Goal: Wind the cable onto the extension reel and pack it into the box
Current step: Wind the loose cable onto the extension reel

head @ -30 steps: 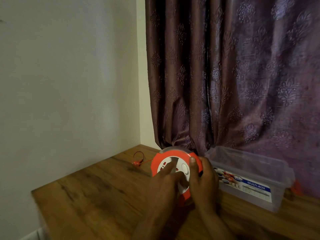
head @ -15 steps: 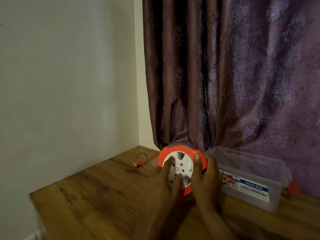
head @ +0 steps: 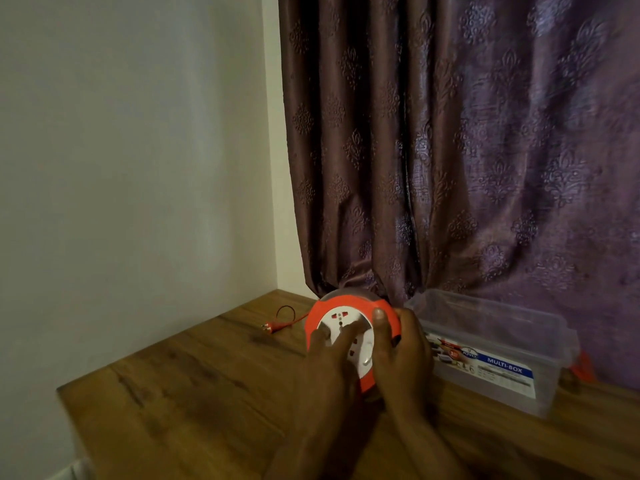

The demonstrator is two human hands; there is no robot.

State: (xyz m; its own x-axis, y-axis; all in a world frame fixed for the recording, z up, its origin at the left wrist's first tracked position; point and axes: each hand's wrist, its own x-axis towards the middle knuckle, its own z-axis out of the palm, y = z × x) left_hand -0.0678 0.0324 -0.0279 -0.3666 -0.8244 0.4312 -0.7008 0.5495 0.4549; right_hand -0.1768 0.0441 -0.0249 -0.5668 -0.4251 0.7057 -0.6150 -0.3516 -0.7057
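Observation:
An orange extension reel (head: pixel 341 304) with a white socket face stands tilted on the wooden table (head: pixel 194 386). My right hand (head: pixel 403 351) grips its right rim, thumb on the front edge. My left hand (head: pixel 330 358) presses its fingers on the white socket face. A short length of orange cable (head: pixel 298 318) runs left from the reel to a plug (head: pixel 269 328) lying on the table, with a small dark loop beside it. The clear plastic box (head: pixel 491 341) labelled MULTI-BOX stands open just right of the reel.
A purple patterned curtain (head: pixel 450 150) hangs behind the table and touches the reel and box. A pale wall (head: pixel 138 168) closes the left side. An orange object (head: pixel 583 367) shows behind the box's right end. The table's left edge drops off near the wall.
My left fingers have turned round on the socket face and the white face has rotated. The loose cable on the table has grown shorter, with the plug drawn closer to the reel.

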